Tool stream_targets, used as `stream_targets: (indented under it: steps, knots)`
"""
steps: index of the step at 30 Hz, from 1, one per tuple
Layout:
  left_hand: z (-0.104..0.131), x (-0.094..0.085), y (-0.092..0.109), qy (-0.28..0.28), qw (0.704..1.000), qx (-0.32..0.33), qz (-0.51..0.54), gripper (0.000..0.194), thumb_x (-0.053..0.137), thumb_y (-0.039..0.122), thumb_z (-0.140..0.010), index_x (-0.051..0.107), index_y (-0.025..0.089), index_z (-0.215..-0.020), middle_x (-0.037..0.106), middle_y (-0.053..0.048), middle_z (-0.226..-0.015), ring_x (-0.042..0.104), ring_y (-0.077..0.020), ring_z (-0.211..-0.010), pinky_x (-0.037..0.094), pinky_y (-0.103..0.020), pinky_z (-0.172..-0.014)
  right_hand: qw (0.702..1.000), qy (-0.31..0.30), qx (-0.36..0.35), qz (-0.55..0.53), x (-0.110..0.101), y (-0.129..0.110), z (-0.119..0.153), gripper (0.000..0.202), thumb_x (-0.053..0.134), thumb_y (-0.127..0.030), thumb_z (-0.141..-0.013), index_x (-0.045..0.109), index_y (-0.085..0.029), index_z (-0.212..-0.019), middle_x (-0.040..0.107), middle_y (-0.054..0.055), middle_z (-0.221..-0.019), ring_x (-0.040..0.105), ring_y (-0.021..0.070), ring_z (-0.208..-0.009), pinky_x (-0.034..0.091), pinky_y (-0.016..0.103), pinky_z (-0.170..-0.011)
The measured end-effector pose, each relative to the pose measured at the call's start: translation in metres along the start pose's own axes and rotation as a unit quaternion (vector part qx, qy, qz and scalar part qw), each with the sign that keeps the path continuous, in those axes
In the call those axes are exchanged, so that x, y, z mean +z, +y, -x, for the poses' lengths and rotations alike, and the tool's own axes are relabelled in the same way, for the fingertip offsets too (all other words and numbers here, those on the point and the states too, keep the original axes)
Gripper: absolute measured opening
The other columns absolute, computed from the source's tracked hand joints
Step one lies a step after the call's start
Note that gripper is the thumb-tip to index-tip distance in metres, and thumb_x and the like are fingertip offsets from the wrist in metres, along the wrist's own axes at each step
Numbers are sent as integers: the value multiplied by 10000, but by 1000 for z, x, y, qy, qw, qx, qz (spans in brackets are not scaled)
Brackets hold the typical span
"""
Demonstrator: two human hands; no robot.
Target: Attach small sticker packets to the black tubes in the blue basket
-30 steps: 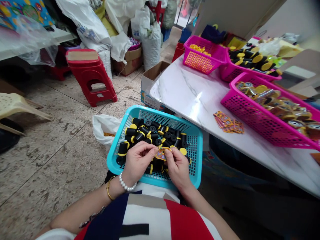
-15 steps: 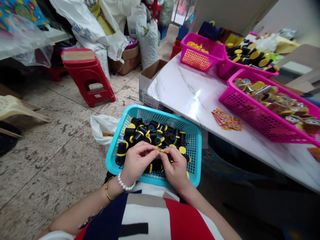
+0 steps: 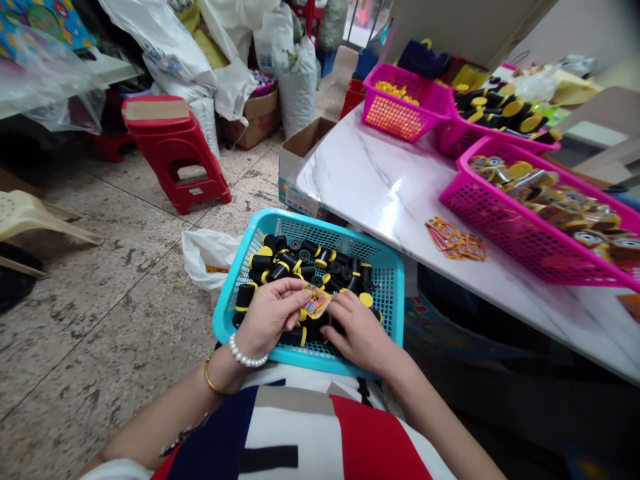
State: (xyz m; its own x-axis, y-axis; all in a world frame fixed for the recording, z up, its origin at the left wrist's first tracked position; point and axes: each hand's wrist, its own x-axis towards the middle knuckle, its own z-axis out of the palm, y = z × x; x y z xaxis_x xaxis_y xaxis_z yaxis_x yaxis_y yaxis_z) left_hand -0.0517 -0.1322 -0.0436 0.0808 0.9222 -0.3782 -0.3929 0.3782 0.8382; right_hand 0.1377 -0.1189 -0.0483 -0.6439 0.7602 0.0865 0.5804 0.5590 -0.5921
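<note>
Pinched between the thumb and fingers of my left hand (image 3: pixel 273 312) is a small yellow-orange printed card (image 3: pixel 317 301), its printed face turned up. My right hand (image 3: pixel 357 327) is at the card's right edge, thumb apart from the curled fingers; whether the fingertips touch the card is hard to tell. Both hands are over a turquoise plastic basket (image 3: pixel 393 313) at my lap. Inside it lie several black cylinders with yellow caps (image 3: pixel 279 271), tumbled in all directions. More printed cards (image 3: pixel 453 239) lie in a loose pile on the marble-patterned table (image 3: pixel 367 180).
Pink baskets on the table hold small yellow pieces (image 3: pixel 397 92), black-and-yellow cylinders (image 3: pixel 493 107) and wrapped figures (image 3: pixel 555 200). A red stool (image 3: pixel 183 153) stands on the floor to the left. A white bag (image 3: pixel 207 257) sits beside the turquoise basket, and a cardboard box (image 3: pixel 300 160) beside the table.
The card, earlier held edge-on between both hands, now lies flatter with its print showing. My right thumb has come away from it and moved down.
</note>
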Motion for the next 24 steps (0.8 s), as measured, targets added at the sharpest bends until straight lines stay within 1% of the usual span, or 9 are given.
stream_targets:
  steps: [3, 5, 7, 9, 12, 14, 17, 20, 24]
  knots:
    - [-5, -1, 6, -18, 997, -38, 60, 289, 786, 295, -676, 616, 113, -822, 615, 9, -636, 377, 13, -360, 226, -117, -338, 999, -7, -16, 46, 4, 1, 3, 245, 588, -120, -776, 601, -184, -1013, 618, 112, -1031, 511, 267, -959, 428, 465, -889]
    - [-7, -2, 9, -28, 995, -51, 75, 275, 781, 283, -684, 584, 122, -789, 608, 17, -630, 395, 8, -368, 235, -111, -337, 1000, 17, 7, -6, 4, 2, 7, 275, 582, -97, -761, 591, -191, -1020, 618, 97, -1034, 531, 256, -973, 441, 443, -891]
    - [-8, -2, 10, -34, 995, -54, 79, 265, 762, 289, -708, 557, 133, -770, 594, 28, -613, 397, 4, -359, 216, -111, -325, 991, 48, 62, -111, -1, 2, 12, 296, 590, -96, -764, 576, -215, -1035, 622, 64, -1017, 566, 223, -948, 468, 394, -865]
    - [-8, -2, 9, -30, 996, -51, 72, 255, 744, 293, -729, 550, 137, -781, 588, 33, -610, 384, 6, -345, 191, -114, -316, 958, 71, 117, -250, -9, 2, 15, 295, 618, -128, -781, 571, -241, -1049, 621, 33, -994, 592, 189, -910, 491, 345, -828]
    - [-9, 0, 7, -28, 996, -55, 58, 250, 739, 273, -736, 570, 130, -853, 595, 26, -636, 386, 10, -344, 183, -117, -317, 886, 79, 132, -437, -18, 2, 16, 357, 696, -188, -760, 590, -263, -1092, 600, 22, -1017, 591, 175, -942, 506, 308, -814]
    - [-9, 3, 6, -37, 996, -60, 53, 261, 738, 265, -737, 582, 124, -891, 609, 13, -671, 403, 11, -357, 194, -114, -324, 850, 64, 132, -507, -21, 1, 12, 480, 738, -197, -723, 583, -277, -1170, 583, 16, -1010, 595, 163, -906, 516, 293, -782]
    - [-9, 5, 7, -63, 994, -66, 54, 243, 734, 261, -742, 594, 115, -877, 635, -7, -736, 408, 21, -371, 201, -108, -330, 823, 32, 159, -545, -21, 1, 5, 581, 751, -188, -697, 567, -279, -1240, 566, -6, -919, 595, 117, -738, 514, 261, -687]
    - [-8, 4, 8, -94, 991, -77, 63, 218, 728, 260, -750, 590, 120, -844, 648, -13, -753, 404, 24, -366, 188, -109, -329, 831, 28, 184, -525, -21, 2, 1, 502, 708, -197, -733, 598, -254, -1219, 578, -2, -886, 583, 104, -680, 499, 257, -659]
    - [-7, 2, 6, -97, 991, -78, 53, 225, 731, 288, -749, 590, 134, -834, 623, 13, -678, 410, 11, -354, 181, -118, -328, 902, 45, 145, -404, -28, -1, -1, 458, 668, -184, -756, 620, -257, -1205, 580, 26, -969, 576, 142, -814, 478, 264, -697]
